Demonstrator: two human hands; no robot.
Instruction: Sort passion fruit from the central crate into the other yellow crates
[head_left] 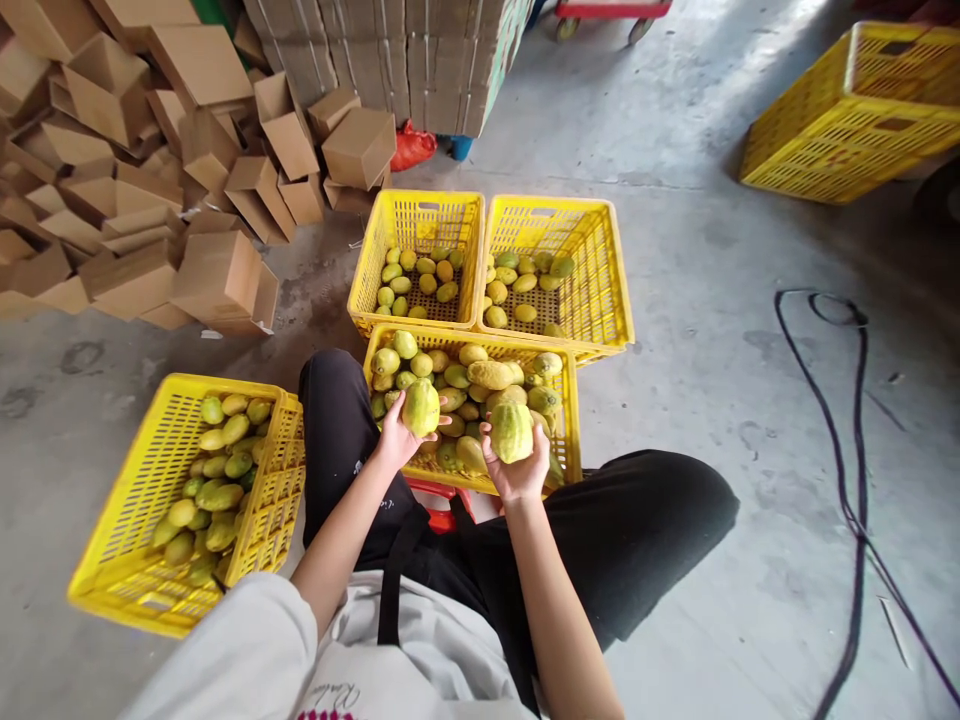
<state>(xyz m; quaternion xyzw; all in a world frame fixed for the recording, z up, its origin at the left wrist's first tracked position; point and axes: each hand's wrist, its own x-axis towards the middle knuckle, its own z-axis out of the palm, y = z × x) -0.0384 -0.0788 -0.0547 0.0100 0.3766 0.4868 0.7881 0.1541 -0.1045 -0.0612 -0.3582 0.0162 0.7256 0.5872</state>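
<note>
My left hand [396,436] holds a yellow-green papaya [421,407], its fingers curled under the fruit. A second, paler striped papaya [511,432] rests in my right hand [525,475], gripped from below. Both fruits are held up over a yellow plastic crate [571,430] between my knees, which is filled with green and yellow papayas [491,375]. Just beyond it stand two more yellow crates, the left one [364,285] and the right one [615,270], each with some papayas on its bottom.
By my left leg, another yellow crate [127,510] holds many papayas. Open cardboard boxes [217,275] are heaped at the far left, beside a tall stack of flattened cardboard [375,60]. A black cable [859,480] lies on the right floor. Yellow crates [840,140] stand at the upper right.
</note>
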